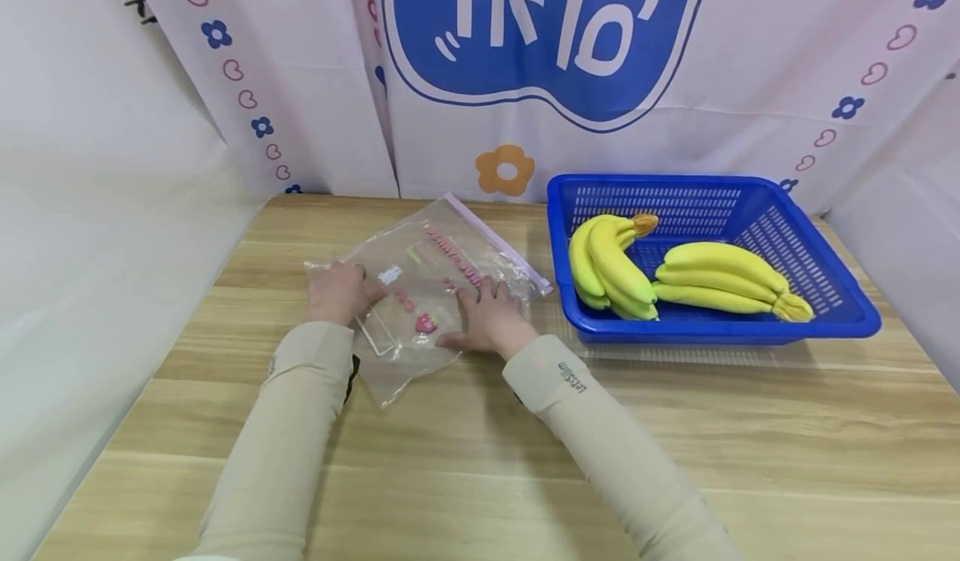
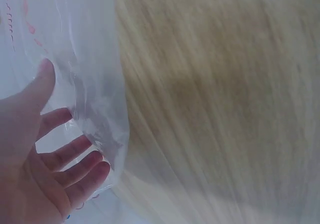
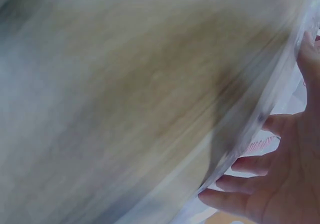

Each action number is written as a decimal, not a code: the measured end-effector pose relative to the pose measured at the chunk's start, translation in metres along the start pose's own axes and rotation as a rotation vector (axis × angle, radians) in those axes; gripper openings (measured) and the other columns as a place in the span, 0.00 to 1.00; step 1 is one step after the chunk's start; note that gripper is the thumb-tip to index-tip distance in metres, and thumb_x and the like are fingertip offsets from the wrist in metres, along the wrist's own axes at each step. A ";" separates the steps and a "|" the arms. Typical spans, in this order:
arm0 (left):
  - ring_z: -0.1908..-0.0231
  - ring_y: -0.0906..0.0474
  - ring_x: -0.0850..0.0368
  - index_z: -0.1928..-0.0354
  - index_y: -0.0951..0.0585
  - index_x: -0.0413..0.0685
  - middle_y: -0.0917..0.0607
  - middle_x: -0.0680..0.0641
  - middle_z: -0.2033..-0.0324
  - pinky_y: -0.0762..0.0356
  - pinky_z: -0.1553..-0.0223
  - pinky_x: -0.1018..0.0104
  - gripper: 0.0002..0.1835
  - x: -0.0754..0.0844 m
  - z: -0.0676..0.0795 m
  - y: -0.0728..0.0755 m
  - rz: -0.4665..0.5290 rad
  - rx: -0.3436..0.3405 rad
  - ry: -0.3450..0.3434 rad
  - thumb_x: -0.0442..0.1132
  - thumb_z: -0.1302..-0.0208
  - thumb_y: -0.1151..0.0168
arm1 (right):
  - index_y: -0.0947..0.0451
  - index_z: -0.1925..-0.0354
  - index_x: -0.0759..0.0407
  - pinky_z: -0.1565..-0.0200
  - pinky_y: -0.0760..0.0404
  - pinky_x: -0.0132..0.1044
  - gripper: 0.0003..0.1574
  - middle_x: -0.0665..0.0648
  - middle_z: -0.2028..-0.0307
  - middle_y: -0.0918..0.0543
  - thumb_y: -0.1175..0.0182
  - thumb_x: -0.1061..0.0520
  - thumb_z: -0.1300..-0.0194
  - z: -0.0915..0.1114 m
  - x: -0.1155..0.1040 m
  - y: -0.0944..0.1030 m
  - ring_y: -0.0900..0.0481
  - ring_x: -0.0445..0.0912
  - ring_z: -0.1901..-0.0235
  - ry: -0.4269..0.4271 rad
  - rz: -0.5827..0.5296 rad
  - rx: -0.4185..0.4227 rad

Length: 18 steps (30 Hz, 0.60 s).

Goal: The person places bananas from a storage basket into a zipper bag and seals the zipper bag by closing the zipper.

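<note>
A clear zip bag (image 1: pixel 427 277) with pink lettering and a strawberry print lies flat on the wooden table, its pink zip edge slanting along the far right side. At the bag's left corner, my left hand (image 1: pixel 341 293) touches the plastic with its fingers apart. In the left wrist view, that hand's thumb and fingers (image 2: pixel 75 149) are loosely extended against the bag's edge. My right hand (image 1: pixel 495 319) rests on the bag's right part, fingers spread. Slightly bent fingers (image 3: pixel 250 164) meet the bag's edge in the right wrist view.
To the right of the bag stands a blue plastic basket (image 1: pixel 720 332). Inside it are two bunches of bananas, one at the left (image 1: pixel 611 265) and one further right (image 1: pixel 720 277). A printed cloth (image 1: pixel 442 140) hangs behind the wooden table (image 1: pixel 465 478).
</note>
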State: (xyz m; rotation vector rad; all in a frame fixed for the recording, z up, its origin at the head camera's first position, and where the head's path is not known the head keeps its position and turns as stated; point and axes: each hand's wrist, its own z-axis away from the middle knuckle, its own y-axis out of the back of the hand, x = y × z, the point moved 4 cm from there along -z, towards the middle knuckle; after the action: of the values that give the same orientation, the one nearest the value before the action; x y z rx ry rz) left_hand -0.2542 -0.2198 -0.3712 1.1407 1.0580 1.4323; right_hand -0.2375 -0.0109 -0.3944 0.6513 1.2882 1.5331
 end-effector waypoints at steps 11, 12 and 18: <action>0.51 0.23 0.33 0.45 0.27 0.31 0.22 0.28 0.48 0.24 0.49 0.42 0.34 0.000 -0.004 -0.005 -0.031 -0.031 -0.020 0.58 0.34 0.46 | 0.38 0.32 0.47 0.35 0.36 0.60 0.48 0.69 0.35 0.37 0.46 0.25 0.42 -0.007 0.011 0.005 0.37 0.64 0.36 0.014 -0.038 0.089; 0.48 0.25 0.32 0.43 0.28 0.31 0.23 0.28 0.46 0.25 0.47 0.41 0.34 0.000 -0.004 -0.005 -0.034 -0.035 -0.021 0.58 0.34 0.46 | 0.38 0.32 0.47 0.35 0.36 0.60 0.48 0.69 0.34 0.38 0.45 0.26 0.43 -0.008 0.012 0.006 0.38 0.64 0.35 0.024 -0.041 0.091; 0.42 0.30 0.31 0.38 0.32 0.33 0.28 0.28 0.41 0.29 0.44 0.38 0.36 -0.004 -0.004 -0.008 -0.006 -0.049 -0.020 0.58 0.34 0.47 | 0.43 0.29 0.46 0.27 0.51 0.58 0.54 0.66 0.28 0.46 0.41 0.26 0.46 -0.012 0.021 0.009 0.50 0.62 0.28 0.103 -0.037 0.076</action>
State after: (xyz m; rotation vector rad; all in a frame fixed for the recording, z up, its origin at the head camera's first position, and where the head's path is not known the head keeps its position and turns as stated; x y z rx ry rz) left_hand -0.2561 -0.2225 -0.3797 1.1135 1.0067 1.4320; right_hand -0.2584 0.0039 -0.3930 0.5996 1.4347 1.5098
